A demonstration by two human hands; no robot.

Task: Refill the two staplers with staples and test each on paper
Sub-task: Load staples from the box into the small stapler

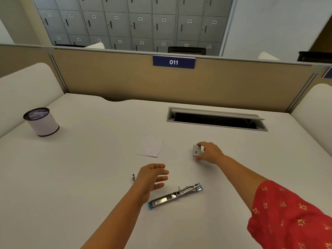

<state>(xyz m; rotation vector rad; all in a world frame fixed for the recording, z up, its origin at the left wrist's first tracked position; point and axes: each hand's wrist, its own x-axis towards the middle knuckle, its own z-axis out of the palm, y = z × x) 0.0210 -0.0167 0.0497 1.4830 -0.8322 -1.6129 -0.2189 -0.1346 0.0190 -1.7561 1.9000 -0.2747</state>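
Observation:
A blue stapler (175, 195) lies swung fully open on the white desk, its metal staple channel facing up. My left hand (152, 178) hovers just left of it with relaxed, spread fingers and holds nothing. A small dark object (133, 177) peeks out from behind that hand; what it is I cannot tell. Farther right, my right hand (209, 152) pinches a small staple box (197, 150) with a barcode label, at the desk surface. A small stack of white paper (150, 147) lies behind the stapler.
A white cylindrical mesh-topped container (41, 122) stands at the far left. An open cable tray slot (216, 119) is cut into the desk at the back right. A tan partition (125, 78) with a blue "011" sign closes the far edge.

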